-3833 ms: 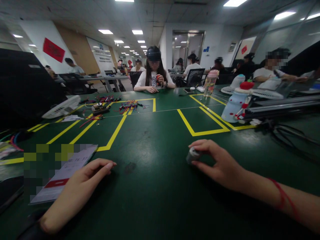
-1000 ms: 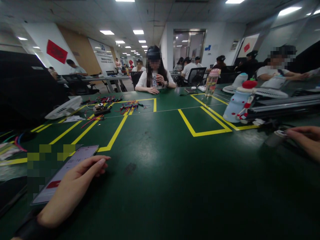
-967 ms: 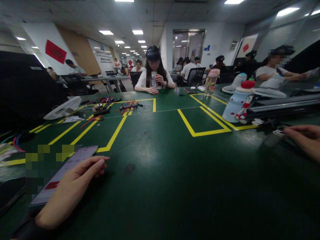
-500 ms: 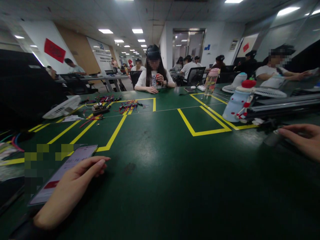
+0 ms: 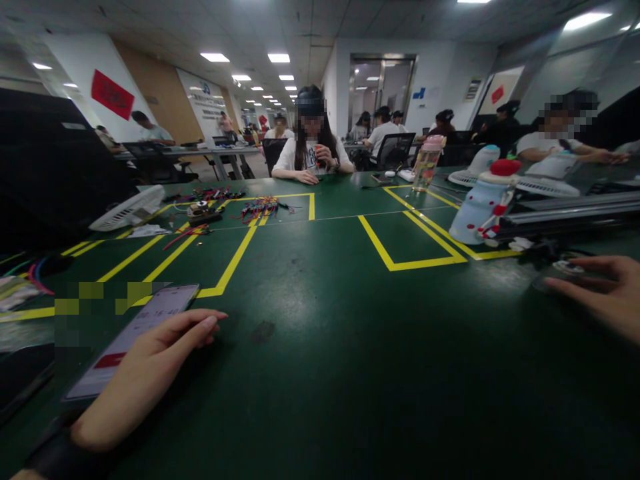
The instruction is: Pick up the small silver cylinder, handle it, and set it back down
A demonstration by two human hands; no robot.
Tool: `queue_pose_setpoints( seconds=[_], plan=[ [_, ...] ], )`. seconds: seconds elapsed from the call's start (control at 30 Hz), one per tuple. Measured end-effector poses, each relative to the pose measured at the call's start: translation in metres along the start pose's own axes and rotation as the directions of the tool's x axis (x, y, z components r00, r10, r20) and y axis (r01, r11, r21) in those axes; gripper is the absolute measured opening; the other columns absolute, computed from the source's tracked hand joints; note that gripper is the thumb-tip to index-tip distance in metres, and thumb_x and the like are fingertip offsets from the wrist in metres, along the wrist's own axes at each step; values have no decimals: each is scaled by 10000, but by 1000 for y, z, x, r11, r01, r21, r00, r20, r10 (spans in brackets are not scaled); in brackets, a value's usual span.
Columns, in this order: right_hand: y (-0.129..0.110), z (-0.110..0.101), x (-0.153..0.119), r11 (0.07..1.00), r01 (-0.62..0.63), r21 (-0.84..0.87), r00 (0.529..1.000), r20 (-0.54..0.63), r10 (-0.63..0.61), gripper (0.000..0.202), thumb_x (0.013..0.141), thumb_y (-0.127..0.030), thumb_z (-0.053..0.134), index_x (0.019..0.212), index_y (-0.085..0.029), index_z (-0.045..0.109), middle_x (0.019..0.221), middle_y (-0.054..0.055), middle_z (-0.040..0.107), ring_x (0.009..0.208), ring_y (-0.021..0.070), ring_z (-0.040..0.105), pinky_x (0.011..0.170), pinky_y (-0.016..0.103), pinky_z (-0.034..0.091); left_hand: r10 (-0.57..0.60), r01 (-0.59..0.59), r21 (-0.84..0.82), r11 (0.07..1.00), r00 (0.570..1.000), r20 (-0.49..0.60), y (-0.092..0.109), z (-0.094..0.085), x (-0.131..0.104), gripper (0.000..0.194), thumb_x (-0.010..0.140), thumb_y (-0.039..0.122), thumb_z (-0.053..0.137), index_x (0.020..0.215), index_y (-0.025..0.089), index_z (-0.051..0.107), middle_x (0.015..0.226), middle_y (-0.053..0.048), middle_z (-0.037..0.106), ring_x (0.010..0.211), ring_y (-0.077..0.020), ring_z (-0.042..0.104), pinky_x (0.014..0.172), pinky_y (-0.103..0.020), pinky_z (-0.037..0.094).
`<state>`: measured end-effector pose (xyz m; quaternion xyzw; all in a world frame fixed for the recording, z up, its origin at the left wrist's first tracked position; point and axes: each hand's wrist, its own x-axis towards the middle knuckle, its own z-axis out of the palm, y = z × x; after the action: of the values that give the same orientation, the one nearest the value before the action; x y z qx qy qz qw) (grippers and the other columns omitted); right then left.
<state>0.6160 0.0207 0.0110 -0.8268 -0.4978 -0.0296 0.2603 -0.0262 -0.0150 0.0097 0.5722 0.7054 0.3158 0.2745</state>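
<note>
Over the lower part of a phone [image 5: 165, 310], which shows timer-like digits and a red button, lies my left hand [image 5: 160, 353]. Its fingers curl together with the thumb against them, and nothing shows in them. At the right edge, my right hand [image 5: 613, 290] has thumb and fingers around a small, dark, see-through cylinder [image 5: 555, 275] with a silvery top. The cylinder is low against the green table [image 5: 350, 347]; its exact kind is unclear. Beyond it stands a pale blue bottle [image 5: 470, 213] with a red top.
Tangled wires [image 5: 260, 210] and a white fan [image 5: 127, 208] are at the left. A pink-lidded bottle [image 5: 427, 167] stands far right, near metal rails [image 5: 575, 212]. Yellow tape [image 5: 425, 265] marks the table. A person [image 5: 313, 147] sits opposite, holding something red.
My right hand has shifted slightly lower, and the cylinder appears tipped, its silvery top now showing. My left hand keeps its pose. The whole view has moved a little.
</note>
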Motion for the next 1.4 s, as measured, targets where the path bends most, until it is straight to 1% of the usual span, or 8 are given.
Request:
queue_pose_setpoints(
  seconds=[0.13, 0.27, 0.43, 0.6, 0.8, 1.07, 1.27, 1.4],
  plan=[
    [-19, 0, -10, 999, -41, -22, 999, 15, 41, 630, 739, -625, 602, 1184, -185, 527, 1157, 199, 579, 948, 234, 599, 679, 347, 471, -8, 8, -1, 1000, 1000, 30, -3, 2, 1, 399, 812, 544, 572, 1079, 258, 651, 1031, -4, 706, 941, -233, 632, 842, -312, 459],
    [-82, 13, -50, 904, 273, 328, 961, -40, -275, 454, 788, -429, 640, 1163, -207, 512, 1198, 135, 564, 1033, 199, 592, 849, 310, 503, -5, 3, 37, 999, 999, 46, -1, 4, 2, 405, 826, 549, 554, 1094, 260, 648, 1078, -8, 701, 986, -246, 629, 883, -331, 438],
    [-185, 41, -117, 501, 458, 735, 670, 85, -738, 328, 797, -298, 644, 1090, -223, 517, 1162, 73, 566, 1051, 174, 591, 895, 337, 536, -8, 6, 64, 998, 999, 41, 1, 4, 1, 429, 822, 570, 538, 1096, 256, 644, 1100, -28, 703, 999, -276, 626, 896, -376, 443],
    [-229, 63, -156, 373, 443, 815, 451, 157, -879, 332, 835, -230, 586, 1145, -238, 467, 1225, 58, 519, 1095, 144, 548, 933, 328, 514, 23, -29, 112, 993, 998, 54, 0, 3, 2, 411, 849, 555, 508, 1099, 257, 641, 1112, -29, 698, 1029, -271, 626, 927, -383, 440],
    [-227, 71, -159, 398, 425, 813, 458, 185, -869, 388, 837, -248, 590, 1190, -240, 430, 1203, 69, 520, 1067, 147, 552, 954, 351, 490, 203, -222, 180, 958, 972, 116, 28, 26, 0, 357, 850, 499, 528, 1094, 282, 671, 1110, -37, 694, 1010, -267, 633, 864, -373, 495],
    [-228, 82, -161, 393, 221, 893, 515, 235, -824, 561, 790, -268, 666, 1240, -242, 331, 1162, 63, 549, 1070, 141, 577, 945, 342, 510, 612, -609, -95, 788, 754, 239, 126, 95, -15, 181, 885, 296, 577, 999, 282, 717, 992, -33, 684, 926, -193, 624, 838, -353, 496],
    [-229, 79, -161, 413, 335, 847, 551, 180, -815, 502, 784, -245, 636, 1222, -230, 392, 1124, 65, 556, 990, 136, 585, 905, 327, 511, 570, -555, -153, 818, 818, 79, 116, 101, -8, 144, 885, 310, 584, 873, 255, 716, 906, -35, 667, 864, -191, 621, 766, -353, 495],
    [-229, 77, -160, 455, 398, 797, 592, 155, -791, 493, 767, -226, 616, 1221, -225, 421, 1122, 64, 553, 979, 143, 570, 886, 318, 501, 537, -536, -62, 842, 822, 189, 98, 111, -4, 123, 860, 296, 616, 862, 266, 735, 911, -31, 673, 890, -211, 617, 802, -376, 482]
  ],
)
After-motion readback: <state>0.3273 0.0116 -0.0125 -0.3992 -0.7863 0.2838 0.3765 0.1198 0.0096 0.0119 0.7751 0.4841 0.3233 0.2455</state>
